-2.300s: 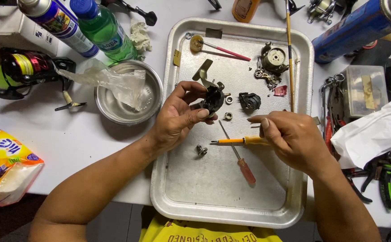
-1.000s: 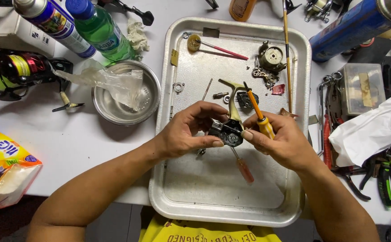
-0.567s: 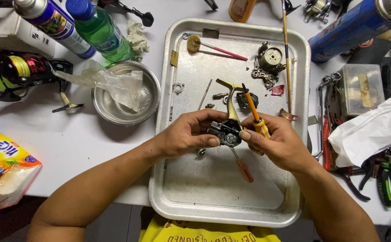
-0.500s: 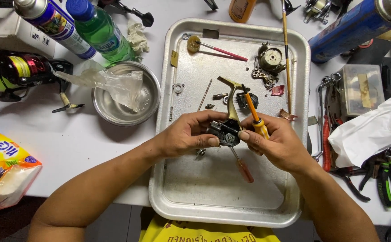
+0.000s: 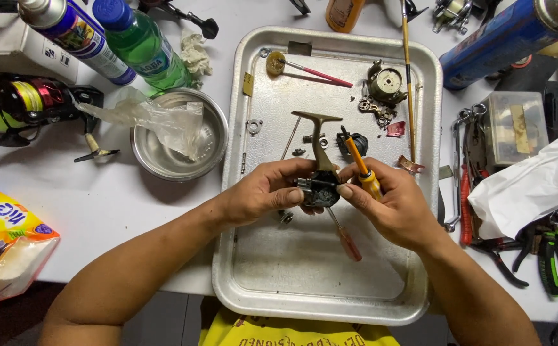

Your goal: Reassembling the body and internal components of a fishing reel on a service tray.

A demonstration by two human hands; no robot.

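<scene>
Left hand [image 5: 263, 192] fingers closed on the reel body [image 5: 317, 189] — right hand [image 5: 394, 208] pinches it too, gripping a yellow screwdriver [image 5: 363, 172].

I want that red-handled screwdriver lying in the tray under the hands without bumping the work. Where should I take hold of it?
Grip the red-handled screwdriver by its red handle, probably coming from the tray's near edge. The handle points toward the bare near part of the tray, while the thin shaft runs up under the right hand and the reel body that both hands hold.
</scene>
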